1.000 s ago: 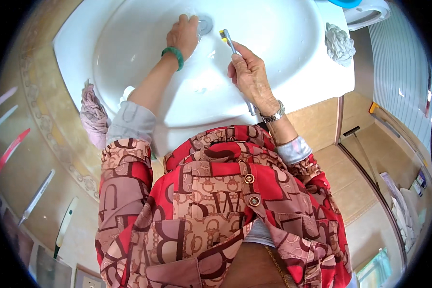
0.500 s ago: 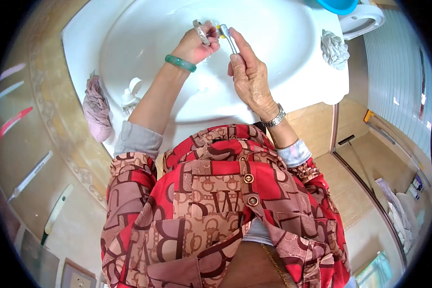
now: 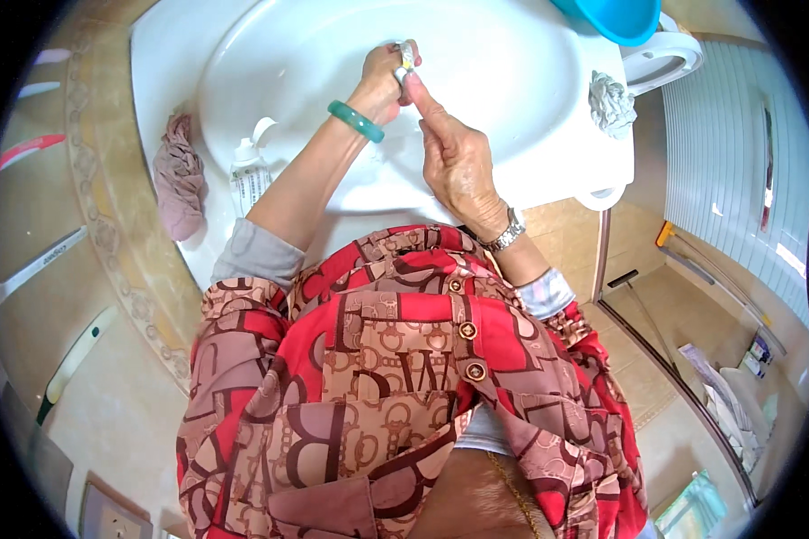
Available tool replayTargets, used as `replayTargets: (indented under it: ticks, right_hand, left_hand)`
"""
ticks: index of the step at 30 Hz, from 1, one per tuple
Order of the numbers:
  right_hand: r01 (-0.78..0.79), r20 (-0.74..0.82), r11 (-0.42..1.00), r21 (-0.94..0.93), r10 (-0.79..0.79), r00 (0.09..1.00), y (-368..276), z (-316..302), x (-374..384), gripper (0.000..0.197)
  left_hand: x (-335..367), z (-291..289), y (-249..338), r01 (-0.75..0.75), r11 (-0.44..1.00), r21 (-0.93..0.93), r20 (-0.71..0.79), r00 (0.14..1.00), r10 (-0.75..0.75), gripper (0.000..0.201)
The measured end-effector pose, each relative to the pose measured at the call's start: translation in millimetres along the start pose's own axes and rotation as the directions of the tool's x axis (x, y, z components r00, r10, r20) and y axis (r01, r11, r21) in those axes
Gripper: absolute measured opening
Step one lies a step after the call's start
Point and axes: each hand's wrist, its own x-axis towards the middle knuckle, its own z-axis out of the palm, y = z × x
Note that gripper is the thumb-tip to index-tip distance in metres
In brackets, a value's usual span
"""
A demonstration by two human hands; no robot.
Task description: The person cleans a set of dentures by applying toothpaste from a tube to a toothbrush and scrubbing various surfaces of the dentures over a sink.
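Over the white basin (image 3: 503, 54), my left hand (image 3: 383, 79) is closed around a patterned silver bangle (image 3: 407, 54). A green bangle (image 3: 356, 121) circles my left wrist. My right hand (image 3: 461, 171) grips a small toothbrush (image 3: 402, 74), its index finger stretched toward the brush head. The head meets the silver bangle beside my left fingers, near a bit of yellow. Most of the toothbrush handle is hidden behind my right hand. A metal watch (image 3: 510, 231) sits on my right wrist.
Left of my forearm stand a white bottle (image 3: 250, 175) with its cap flipped up and a crumpled mauve cloth (image 3: 179, 175). At the right rim lies a grey-white crumpled cloth (image 3: 611, 103). Behind it are a blue basin (image 3: 627, 20) and a toilet (image 3: 665, 61).
My left hand has turned, bringing the silver bangle rightward and the brush head against it. My right hand has shifted slightly left and down. The view has moved, showing more of the bottle.
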Motion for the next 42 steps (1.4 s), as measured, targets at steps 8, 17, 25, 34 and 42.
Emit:
replayTargets:
  ticks: [8,17,25,34,42]
  right_hand:
    - [-0.023,0.033,0.998,0.05,0.021,0.999,1.5,-0.2,-0.4,0.055]
    - [-0.036,-0.024,0.996,0.086,0.038,0.999,9.0,-1.3,-7.4,0.056]
    - [-0.111,-0.033,0.942,0.317,0.128,0.991,-4.6,-9.6,-5.6,0.053]
    - [-0.055,0.004,0.968,0.243,0.056,0.998,-5.8,-7.2,-1.8,0.053]
    - [-0.111,-0.079,0.918,0.382,0.152,0.985,-11.2,-4.4,-12.5,0.056]
  left_hand:
    - [8.9,-2.4,2.3,-0.062,0.998,0.031,0.132,0.99,0.057,0.013]
    - [-5.1,9.6,6.0,-0.026,0.999,-0.039,0.091,0.995,0.029,0.017]
    - [-12.4,15.0,11.2,-0.035,0.999,0.037,0.037,0.999,0.034,0.021]
    - [-9.9,18.3,3.9,-0.15,0.988,-0.039,0.163,0.975,0.154,0.02]
    - [-14.5,27.5,10.2,-0.171,0.984,-0.043,-0.052,0.984,0.169,0.036]
